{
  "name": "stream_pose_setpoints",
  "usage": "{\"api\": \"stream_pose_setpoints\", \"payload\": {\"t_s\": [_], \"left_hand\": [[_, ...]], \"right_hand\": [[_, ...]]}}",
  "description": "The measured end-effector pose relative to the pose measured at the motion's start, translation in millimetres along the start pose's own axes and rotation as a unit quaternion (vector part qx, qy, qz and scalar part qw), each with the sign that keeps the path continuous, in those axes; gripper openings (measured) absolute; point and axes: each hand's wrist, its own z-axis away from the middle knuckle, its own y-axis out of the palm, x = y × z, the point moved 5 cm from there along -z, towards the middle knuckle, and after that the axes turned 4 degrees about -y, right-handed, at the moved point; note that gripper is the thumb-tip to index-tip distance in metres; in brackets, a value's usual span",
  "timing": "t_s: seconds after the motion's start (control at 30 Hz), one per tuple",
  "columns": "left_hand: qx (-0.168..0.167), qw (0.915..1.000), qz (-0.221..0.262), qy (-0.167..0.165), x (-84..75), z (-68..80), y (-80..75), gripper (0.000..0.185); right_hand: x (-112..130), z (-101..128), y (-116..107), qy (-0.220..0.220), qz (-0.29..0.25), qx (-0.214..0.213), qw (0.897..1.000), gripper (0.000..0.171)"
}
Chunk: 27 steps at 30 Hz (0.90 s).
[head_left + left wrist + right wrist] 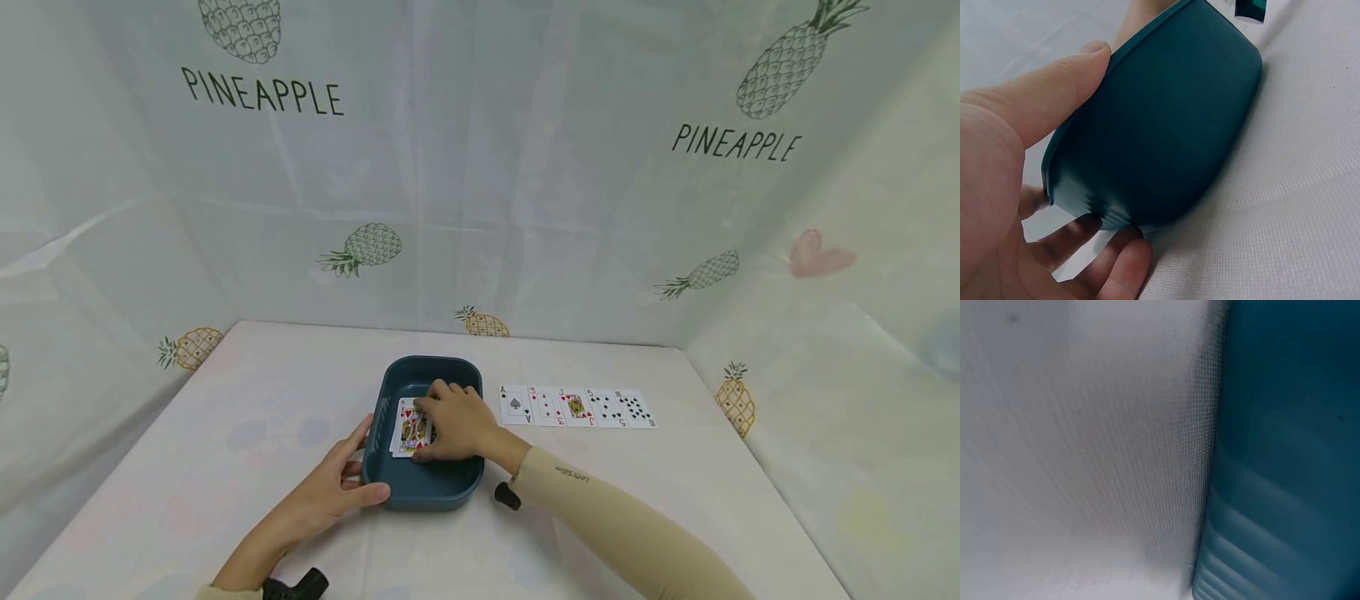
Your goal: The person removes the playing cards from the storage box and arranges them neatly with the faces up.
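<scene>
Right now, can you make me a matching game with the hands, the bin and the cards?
Things:
1. left hand
2. right hand
3. blue bin
4. row of five cards

Places:
A. lying face up on the table, right of the bin
B. gripping the bin's left side
C. inside the bin, on a pile of cards
D. on the table, between the two arms

Pairs: 1-B, 2-C, 3-D, 4-A

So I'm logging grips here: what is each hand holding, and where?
Left hand grips the tub at its left rim; right hand pinches the cards inside it.
</scene>
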Motion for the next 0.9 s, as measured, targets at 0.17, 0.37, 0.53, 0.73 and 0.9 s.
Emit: {"api": "stream_pose_setpoints", "payload": {"t_s": [0.17, 0.37, 0.53, 0.73, 0.9], "left_hand": [[0.004, 1.0000, -0.002, 0.007, -2.3, 0.6, 0.1, 0.103], [0.007, 1.0000, -0.003, 0.006, -1.6, -0.1, -0.7, 0.103], [0.002, 1.0000, 0.001, -0.002, 0.6, -0.7, 1.8, 0.102], [-0.007, 0.9999, 0.007, -0.010, 1.9, -0.6, 3.9, 0.102], [-0.022, 0.9996, -0.002, -0.015, 0.8, 0.0, 1.6, 0.104]], "right_hand": [[-2, 1, -1, -0.002, -0.027, -0.015, 1.000, 0.083], [-3, 1, -1, -0.006, -0.054, -0.033, 0.998, 0.084], [-7, 4, -3, -0.012, -0.091, -0.056, 0.994, 0.086], [-9, 20, -22, -0.023, -0.203, -0.064, 0.977, 0.084], [-21, 41, -41, -0.012, -0.251, -0.081, 0.965, 0.084]]}}
